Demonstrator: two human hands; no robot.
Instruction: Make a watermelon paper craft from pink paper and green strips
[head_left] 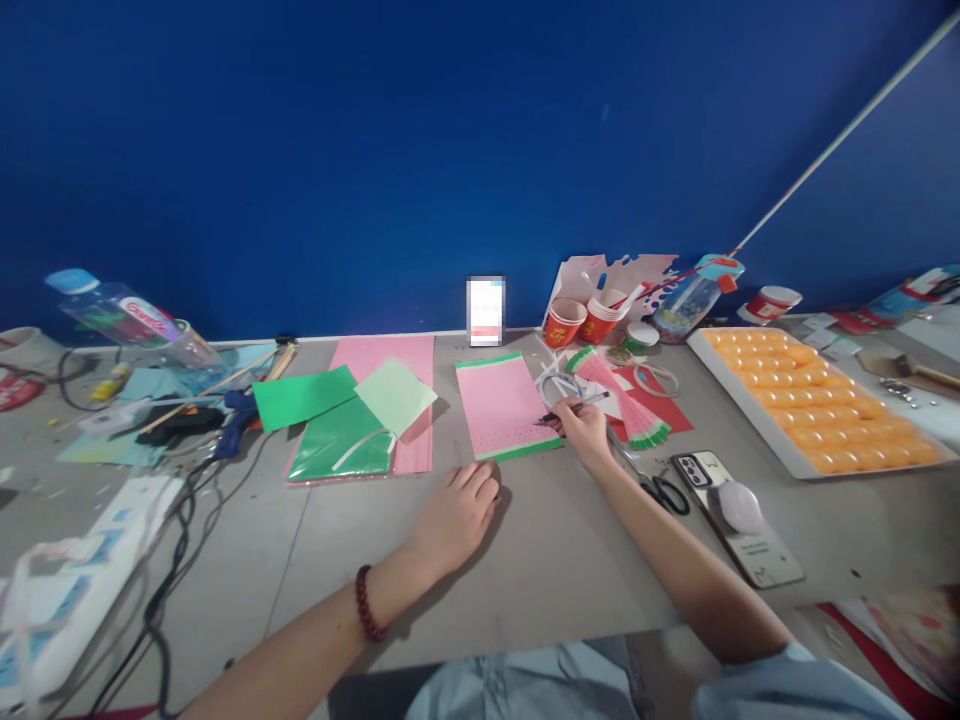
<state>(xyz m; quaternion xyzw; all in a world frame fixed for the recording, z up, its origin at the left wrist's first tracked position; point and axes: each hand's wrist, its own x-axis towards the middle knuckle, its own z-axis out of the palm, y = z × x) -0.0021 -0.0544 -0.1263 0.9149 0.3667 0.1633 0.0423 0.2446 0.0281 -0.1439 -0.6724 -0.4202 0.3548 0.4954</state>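
A pink sheet with green strips along its top and bottom edges (pixel 495 400) lies on the table, with rows of small dark marks near its lower end. My right hand (pixel 586 432) is closed round a dark pen (pixel 596 398) over the sheet's lower right corner. Just below the sheet, my left hand (pixel 459 515) rests palm down on the tabletop, fingers loosely bent and holding nothing. A pleated watermelon-coloured paper fan (pixel 634 405) lies right of my right hand on red paper (pixel 671 403). Black-handled scissors (pixel 666 494) are beside my right forearm.
Green paper (pixel 304 397) and pale green paper (pixel 397 397) lie left. Red paper cups (pixel 564 324) and a lit screen (pixel 486 312) stand at the back. A phone (pixel 750 540) and an orange-domed tray (pixel 817 400) are right. Left are a power strip (pixel 97 560) and a bottle (pixel 127 315).
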